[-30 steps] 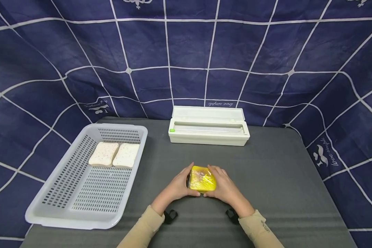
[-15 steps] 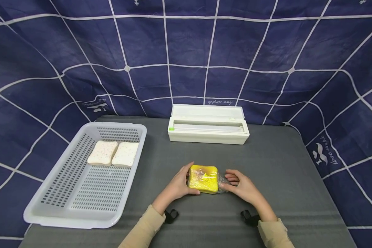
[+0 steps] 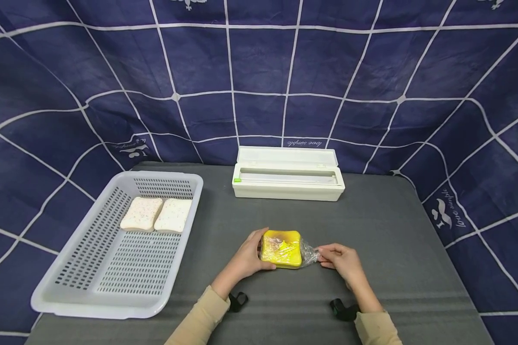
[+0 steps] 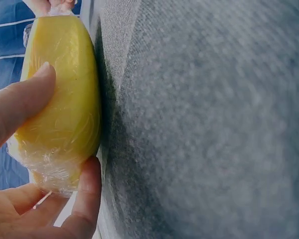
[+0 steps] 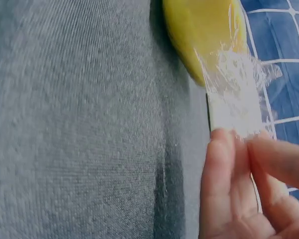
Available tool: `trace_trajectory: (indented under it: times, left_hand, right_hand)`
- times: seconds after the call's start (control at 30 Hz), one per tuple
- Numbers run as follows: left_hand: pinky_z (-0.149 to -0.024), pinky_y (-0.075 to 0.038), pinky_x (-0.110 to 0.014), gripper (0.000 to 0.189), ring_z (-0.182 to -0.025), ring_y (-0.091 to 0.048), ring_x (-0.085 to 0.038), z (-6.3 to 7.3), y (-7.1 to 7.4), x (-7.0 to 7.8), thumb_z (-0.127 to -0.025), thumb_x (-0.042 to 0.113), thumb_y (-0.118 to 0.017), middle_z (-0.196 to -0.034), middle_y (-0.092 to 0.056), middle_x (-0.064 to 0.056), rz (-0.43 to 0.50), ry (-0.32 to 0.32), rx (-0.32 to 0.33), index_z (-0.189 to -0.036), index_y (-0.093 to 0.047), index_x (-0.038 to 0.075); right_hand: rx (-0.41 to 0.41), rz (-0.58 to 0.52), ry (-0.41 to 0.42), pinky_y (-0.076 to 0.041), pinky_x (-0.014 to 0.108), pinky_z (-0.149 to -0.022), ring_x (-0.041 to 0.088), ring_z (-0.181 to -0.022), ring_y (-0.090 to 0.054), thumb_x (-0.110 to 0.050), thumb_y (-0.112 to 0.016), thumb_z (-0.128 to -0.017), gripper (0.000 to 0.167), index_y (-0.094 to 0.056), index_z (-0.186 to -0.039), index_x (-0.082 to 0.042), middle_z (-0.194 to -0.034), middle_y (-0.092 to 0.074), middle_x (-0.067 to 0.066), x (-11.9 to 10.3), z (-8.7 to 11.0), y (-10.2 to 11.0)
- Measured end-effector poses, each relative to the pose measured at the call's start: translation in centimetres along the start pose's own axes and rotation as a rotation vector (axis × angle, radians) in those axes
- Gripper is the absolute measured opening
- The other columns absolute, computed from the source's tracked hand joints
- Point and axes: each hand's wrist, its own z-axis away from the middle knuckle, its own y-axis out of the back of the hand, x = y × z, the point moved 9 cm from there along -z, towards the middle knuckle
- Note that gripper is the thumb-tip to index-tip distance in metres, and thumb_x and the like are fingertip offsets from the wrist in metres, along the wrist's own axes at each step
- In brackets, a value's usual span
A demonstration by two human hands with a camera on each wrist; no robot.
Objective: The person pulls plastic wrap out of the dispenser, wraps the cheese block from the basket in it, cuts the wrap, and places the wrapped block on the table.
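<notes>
A yellow, bread-slice-shaped block [image 3: 281,249] lies low over the grey tabletop, covered in shiny clear plastic wrap. My left hand [image 3: 247,258] grips its left end, and the left wrist view shows the thumb [image 4: 37,92] on one face with fingers curled round the end. From the block's right side a gathered tail of plastic wrap [image 3: 309,254] sticks out. My right hand [image 3: 343,262] pinches the tip of this tail between thumb and fingers. In the right wrist view the wrap [image 5: 234,94] stretches from the yellow block to the fingertips.
At left stands a pale grey perforated basket [image 3: 39,301] holding two white speckled bread-slice shapes, one left [image 3: 141,214] and one right [image 3: 172,215]. A white wrap dispenser box [image 3: 289,192], lid up, sits at the back. Dark blue checked cloth [image 3: 259,67] hangs behind the table.
My right hand has left the block's right side and moved right, drawing out the wrap's end and now pinching it. The left hand keeps its grip on the block.
</notes>
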Motion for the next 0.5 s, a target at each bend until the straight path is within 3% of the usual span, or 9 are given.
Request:
trace_trajectory:
  times: [0.13,0.27,0.4,0.5]
  left_hand:
    - [-0.093,-0.050,-0.044,0.097,-0.122,-0.053,-0.031,0.0,-0.1,0.0,-0.073,0.020,-0.089,-0.147,-0.042,-0.016,-0.019,0.001,0.005,-0.151,-0.034,0.004]
    - [-0.100,-0.047,-0.048,0.095,-0.129,-0.049,-0.035,0.1,-0.1,0.2,-0.073,0.019,-0.089,-0.148,-0.041,-0.018,-0.018,0.008,0.010,-0.150,-0.035,0.003]
    - [-0.105,-0.043,-0.051,0.096,-0.133,-0.046,-0.037,0.1,-0.1,0.5,-0.071,0.017,-0.090,-0.147,-0.041,-0.018,-0.027,0.005,0.014,-0.149,-0.035,0.001]
    - [-0.106,-0.043,-0.050,0.097,-0.133,-0.046,-0.036,0.1,-0.1,0.7,-0.071,0.017,-0.090,-0.147,-0.042,-0.018,-0.028,0.004,0.014,-0.149,-0.035,0.001]
  right_hand:
    - [0.007,-0.120,-0.033,-0.060,0.027,-0.077,0.006,-0.080,-0.071,-0.007,-0.058,-0.098,0.025,-0.060,-0.115,0.010,-0.098,-0.073,0.006,0.4,0.2,0.2]
    - [-0.024,-0.326,-0.074,-0.058,0.028,-0.084,0.004,-0.085,-0.071,-0.007,-0.047,-0.102,0.026,-0.048,-0.122,0.010,-0.103,-0.069,0.003,0.8,0.3,-0.4]
    - [-0.050,-0.503,-0.097,-0.056,0.024,-0.088,0.001,-0.091,-0.070,-0.010,-0.041,-0.105,0.037,-0.035,-0.137,0.009,-0.106,-0.067,-0.002,0.8,0.7,-1.5]
    - [-0.035,-0.557,-0.097,-0.054,0.021,-0.088,0.000,-0.095,-0.069,-0.013,-0.041,-0.106,0.046,-0.028,-0.144,0.010,-0.114,-0.068,0.001,0.5,1.3,-2.5]
